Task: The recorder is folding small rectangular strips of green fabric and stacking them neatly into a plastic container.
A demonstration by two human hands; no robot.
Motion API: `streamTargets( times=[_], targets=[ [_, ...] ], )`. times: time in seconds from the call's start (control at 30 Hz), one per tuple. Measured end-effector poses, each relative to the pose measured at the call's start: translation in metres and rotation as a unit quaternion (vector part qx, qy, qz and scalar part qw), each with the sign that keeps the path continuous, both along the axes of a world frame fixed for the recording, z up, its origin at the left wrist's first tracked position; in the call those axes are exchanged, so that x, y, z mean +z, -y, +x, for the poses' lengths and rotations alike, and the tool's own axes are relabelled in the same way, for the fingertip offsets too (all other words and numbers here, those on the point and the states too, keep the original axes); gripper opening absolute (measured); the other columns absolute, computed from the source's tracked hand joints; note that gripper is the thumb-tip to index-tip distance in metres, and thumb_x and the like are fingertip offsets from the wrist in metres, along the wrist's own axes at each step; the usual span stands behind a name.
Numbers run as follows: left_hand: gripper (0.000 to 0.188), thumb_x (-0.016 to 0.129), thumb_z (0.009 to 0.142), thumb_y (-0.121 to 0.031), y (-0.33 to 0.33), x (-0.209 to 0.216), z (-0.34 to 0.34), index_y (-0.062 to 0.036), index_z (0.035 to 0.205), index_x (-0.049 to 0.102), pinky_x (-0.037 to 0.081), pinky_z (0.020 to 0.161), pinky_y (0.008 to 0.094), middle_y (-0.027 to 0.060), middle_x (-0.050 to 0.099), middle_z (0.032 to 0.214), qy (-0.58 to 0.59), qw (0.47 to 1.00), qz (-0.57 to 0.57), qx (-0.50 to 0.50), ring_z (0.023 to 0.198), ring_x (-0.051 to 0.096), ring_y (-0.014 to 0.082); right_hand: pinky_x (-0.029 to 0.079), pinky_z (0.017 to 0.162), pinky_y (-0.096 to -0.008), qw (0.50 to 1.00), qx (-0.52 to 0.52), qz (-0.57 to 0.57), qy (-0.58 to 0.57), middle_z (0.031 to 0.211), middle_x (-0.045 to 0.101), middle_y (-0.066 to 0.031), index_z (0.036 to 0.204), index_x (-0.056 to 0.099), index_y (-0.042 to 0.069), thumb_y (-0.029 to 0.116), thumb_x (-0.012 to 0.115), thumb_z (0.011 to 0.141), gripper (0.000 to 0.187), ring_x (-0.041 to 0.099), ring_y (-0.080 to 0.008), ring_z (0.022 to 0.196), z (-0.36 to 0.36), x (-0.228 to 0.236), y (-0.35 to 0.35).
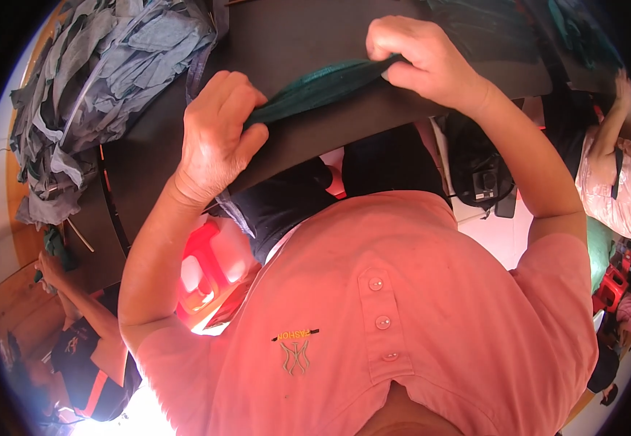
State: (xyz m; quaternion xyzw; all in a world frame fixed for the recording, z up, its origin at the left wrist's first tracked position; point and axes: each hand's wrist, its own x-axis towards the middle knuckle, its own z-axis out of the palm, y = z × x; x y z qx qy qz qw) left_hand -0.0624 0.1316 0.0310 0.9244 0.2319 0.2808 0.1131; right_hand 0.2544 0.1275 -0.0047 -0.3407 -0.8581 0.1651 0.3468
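A strip of dark green fabric [323,86] is stretched between my two hands, just over the near edge of the dark table. Its left end is pinched in my left hand [217,134], with thumb and fingers closed around it. My right hand [428,62], a little farther out, grips the other end between thumb and curled fingers. The cloth is gathered narrow at both ends and wider in the middle. What kind of piece it is, I cannot make out.
A big heap of grey-blue cloth pieces [112,73] covers the table's far left. Dark green fabric [486,33] lies at the far right. Co-workers sit on both sides, one person at the left [87,356] and one at the right [617,182]. The dark tabletop [286,36] extends ahead.
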Motion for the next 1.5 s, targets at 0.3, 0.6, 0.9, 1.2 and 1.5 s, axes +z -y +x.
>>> streamTargets(
  times=[0.3,0.6,0.9,1.2,1.5],
  targets=[
    [0.023,0.055,0.073,0.014,0.016,-0.008,-0.044,0.0010,0.092,0.060,0.048,0.073,0.0288,0.0083,0.060,0.092,0.155,0.960,-0.178,0.150,0.081,0.059,0.0215,0.044,0.073,-0.0261,0.990,-0.072,-0.099,-0.075,0.083,0.053,-0.0025,0.084,0.050,0.000,-0.006,0.054,0.072,0.014,0.051,-0.0120,0.079,0.066,-0.003,-0.007],
    [0.072,0.084,0.079,-0.021,0.018,0.052,0.034,-0.0058,0.142,0.052,0.044,0.104,0.0345,0.0105,0.062,0.128,0.133,0.973,-0.172,0.080,0.121,0.058,0.0223,0.048,0.069,-0.0457,0.954,-0.135,-0.092,0.253,0.077,0.063,-0.0204,0.082,0.057,-0.002,0.005,0.066,0.070,0.016,0.064,-0.0414,0.079,-0.025,0.116,0.009],
    [0.083,0.090,0.073,-0.012,-0.003,0.090,0.080,0.0016,0.144,0.049,0.043,0.109,0.0359,0.0113,0.063,0.128,0.207,0.864,-0.428,-0.166,0.121,0.057,0.0200,0.047,0.064,-0.0396,0.831,-0.230,-0.162,0.480,0.070,0.063,-0.0128,0.074,0.064,0.000,0.008,0.069,0.071,0.010,0.062,-0.0268,0.070,-0.099,0.234,0.041],
    [0.049,0.075,0.085,-0.021,0.002,0.065,0.069,0.0039,0.126,0.065,0.059,0.077,0.0309,0.0121,0.072,0.097,0.167,0.819,-0.524,-0.165,0.082,0.072,0.0186,0.048,0.060,-0.0328,0.935,-0.083,-0.232,0.256,0.072,0.066,-0.0077,0.077,0.068,-0.002,0.004,0.076,0.068,0.014,0.061,-0.0165,0.068,-0.059,0.235,0.023],
    [0.048,0.080,0.088,-0.033,0.011,0.051,0.018,0.0023,0.120,0.070,0.057,0.069,0.0279,0.0072,0.071,0.091,0.187,0.807,-0.555,-0.071,0.078,0.068,0.0130,0.051,0.071,-0.0279,0.960,-0.047,-0.273,-0.032,0.086,0.070,-0.0094,0.091,0.070,-0.004,-0.004,0.071,0.073,0.018,0.065,-0.0168,0.078,-0.042,0.186,0.020]
  ],
)
